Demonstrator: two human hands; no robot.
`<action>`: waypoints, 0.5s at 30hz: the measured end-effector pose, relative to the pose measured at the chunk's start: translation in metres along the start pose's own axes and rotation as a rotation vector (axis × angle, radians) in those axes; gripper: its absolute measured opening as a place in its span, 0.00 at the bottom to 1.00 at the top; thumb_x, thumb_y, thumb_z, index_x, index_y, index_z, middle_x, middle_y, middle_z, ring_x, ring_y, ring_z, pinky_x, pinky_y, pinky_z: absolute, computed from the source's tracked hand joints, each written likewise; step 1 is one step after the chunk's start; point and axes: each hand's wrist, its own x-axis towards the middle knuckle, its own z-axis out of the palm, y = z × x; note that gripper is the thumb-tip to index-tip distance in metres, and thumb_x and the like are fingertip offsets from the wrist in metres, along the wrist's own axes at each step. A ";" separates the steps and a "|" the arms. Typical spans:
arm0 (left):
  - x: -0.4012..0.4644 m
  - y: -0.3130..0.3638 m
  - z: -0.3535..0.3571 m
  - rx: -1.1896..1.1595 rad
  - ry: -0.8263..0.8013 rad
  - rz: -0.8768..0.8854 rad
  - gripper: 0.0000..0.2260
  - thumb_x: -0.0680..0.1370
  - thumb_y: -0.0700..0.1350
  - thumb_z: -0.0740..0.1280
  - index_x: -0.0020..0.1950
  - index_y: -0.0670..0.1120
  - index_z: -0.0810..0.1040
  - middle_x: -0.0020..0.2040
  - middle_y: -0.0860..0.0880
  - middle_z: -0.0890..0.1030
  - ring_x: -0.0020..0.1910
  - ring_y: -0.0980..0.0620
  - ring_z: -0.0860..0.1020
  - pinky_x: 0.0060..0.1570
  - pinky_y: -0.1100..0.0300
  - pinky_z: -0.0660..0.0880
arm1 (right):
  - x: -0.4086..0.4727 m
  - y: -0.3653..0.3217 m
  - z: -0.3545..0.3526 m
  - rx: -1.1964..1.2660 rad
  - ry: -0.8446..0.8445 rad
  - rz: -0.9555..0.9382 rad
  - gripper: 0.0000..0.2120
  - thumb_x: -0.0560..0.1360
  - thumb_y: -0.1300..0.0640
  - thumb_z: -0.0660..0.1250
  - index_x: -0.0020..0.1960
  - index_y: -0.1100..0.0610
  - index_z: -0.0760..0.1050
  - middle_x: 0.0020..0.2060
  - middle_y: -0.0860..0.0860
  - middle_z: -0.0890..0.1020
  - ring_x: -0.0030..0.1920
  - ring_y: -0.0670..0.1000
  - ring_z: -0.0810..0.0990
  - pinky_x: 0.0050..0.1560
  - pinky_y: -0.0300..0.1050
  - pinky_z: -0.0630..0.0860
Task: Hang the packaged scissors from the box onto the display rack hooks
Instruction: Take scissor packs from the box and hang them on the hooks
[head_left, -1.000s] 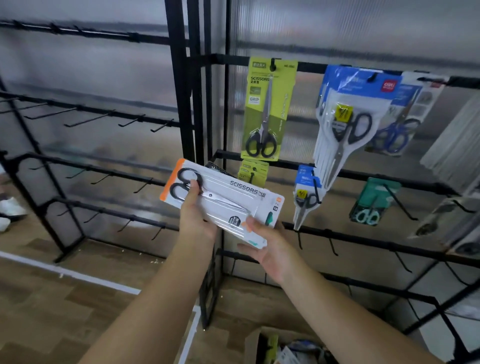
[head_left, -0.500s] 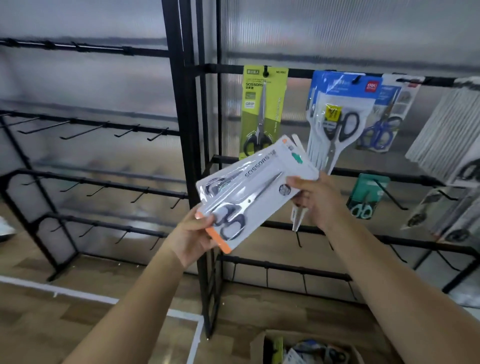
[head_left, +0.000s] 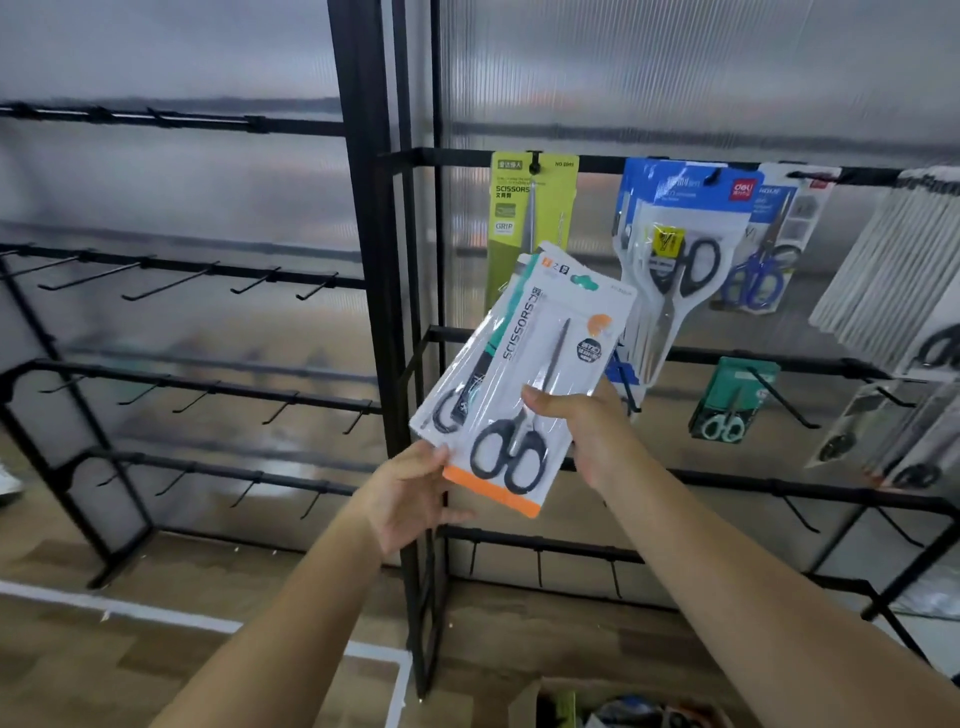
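Before rack (head_left: 519, 158), both hands gripping 2 scissors packs (head_left: 524, 374)

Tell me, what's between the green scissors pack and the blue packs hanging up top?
Bare top rail and translucent wall; lower down, the held white scissors pack rises into that gap. Head view.

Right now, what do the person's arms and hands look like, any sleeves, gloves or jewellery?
Both arms are bare as far as the frame shows, with no sleeve in view. The left hand and the right hand are bare too: no gloves, and no rings, watch or wristband can be seen on the parts that show. Nothing is marked or taped on either forearm.
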 end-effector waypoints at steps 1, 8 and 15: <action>-0.001 0.004 -0.006 -0.018 -0.029 -0.047 0.36 0.50 0.59 0.81 0.55 0.49 0.80 0.50 0.48 0.82 0.52 0.47 0.79 0.50 0.40 0.75 | 0.001 -0.005 -0.001 -0.007 -0.025 0.005 0.21 0.65 0.70 0.73 0.57 0.58 0.76 0.47 0.53 0.84 0.45 0.51 0.83 0.44 0.46 0.79; 0.004 0.029 -0.007 -0.013 -0.322 -0.201 0.41 0.58 0.70 0.73 0.65 0.50 0.76 0.65 0.40 0.76 0.62 0.36 0.75 0.48 0.34 0.75 | 0.001 -0.030 0.006 -0.092 -0.206 -0.076 0.24 0.64 0.79 0.68 0.55 0.59 0.73 0.44 0.53 0.84 0.42 0.51 0.84 0.35 0.41 0.80; 0.027 0.025 0.026 -0.142 -0.582 -0.132 0.21 0.69 0.51 0.76 0.58 0.44 0.81 0.51 0.41 0.84 0.46 0.45 0.84 0.38 0.48 0.82 | -0.001 -0.045 0.006 -0.056 -0.068 -0.205 0.23 0.61 0.75 0.73 0.48 0.57 0.70 0.39 0.50 0.84 0.40 0.51 0.84 0.36 0.46 0.80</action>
